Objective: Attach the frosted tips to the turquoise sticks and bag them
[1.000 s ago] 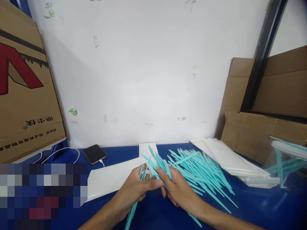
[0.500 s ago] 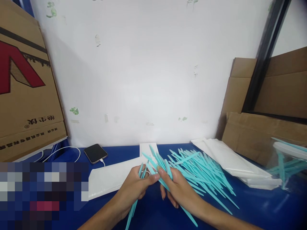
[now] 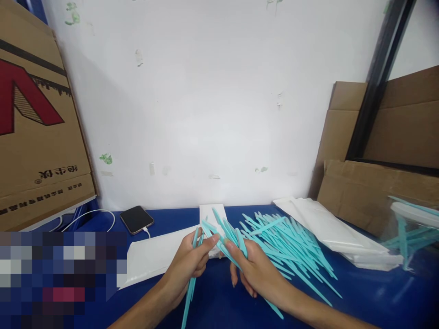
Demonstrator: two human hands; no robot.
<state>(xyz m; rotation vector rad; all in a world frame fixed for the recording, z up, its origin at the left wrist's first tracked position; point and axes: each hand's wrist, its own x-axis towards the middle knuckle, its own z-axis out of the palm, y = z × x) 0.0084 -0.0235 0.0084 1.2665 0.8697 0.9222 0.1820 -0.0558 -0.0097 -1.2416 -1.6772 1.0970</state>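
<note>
Several thin turquoise plastic sticks [image 3: 189, 292] hang down from my left hand [image 3: 192, 256], whose fingers are closed round them. My right hand [image 3: 252, 262] grips a fanned bunch of the same turquoise sticks [image 3: 230, 230], the tips pointing up and left. My left thumb meets the tip of one stick in that bunch. Right of my hands lies a loose pile of turquoise sticks [image 3: 291, 242] on the blue table. The exact kind of stick cannot be told.
A white packet [image 3: 154, 256] lies left of my hands, with a white card [image 3: 212, 211] behind. A phone [image 3: 136, 220] on a cable sits farther left. White bags [image 3: 322, 224] and a clear container of turquoise sticks [image 3: 416, 237] are at right. Cardboard boxes [image 3: 41, 114] flank the wall.
My left hand has shifted slightly left and up with its sticks, its thumb moving back from my right thumb toward the stick tips. My right hand stays nearly still.
</note>
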